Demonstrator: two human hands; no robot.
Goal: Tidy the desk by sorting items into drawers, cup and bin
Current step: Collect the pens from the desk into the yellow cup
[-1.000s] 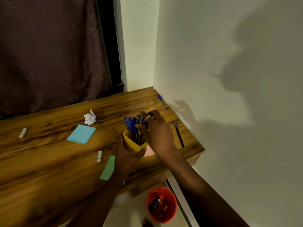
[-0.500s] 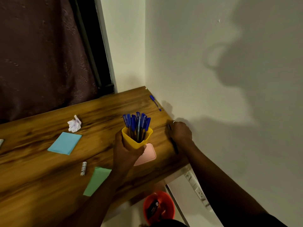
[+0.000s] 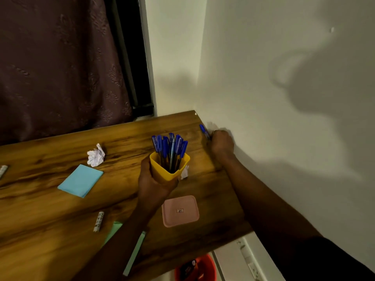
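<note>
Pen-sorting: left hand (image 3: 154, 185) grips yellow plastic cup (image 3: 169, 169); right hand (image 3: 222, 141) pinches blue ballpoint pen (image 3: 204, 131). Next, likely: lift, drop into cup.

Left hand (image 3: 154, 187): yellow cup (image 3: 168, 169); right hand (image 3: 222, 141): pen (image 3: 204, 130)

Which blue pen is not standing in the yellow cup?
The blue pen lying on the desk beside the wall, at the right hand; the other pens stand in the yellow cup.

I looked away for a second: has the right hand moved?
Yes. The right hand went from the yellow cup to the blue pen near the far corner of the desk.
</note>
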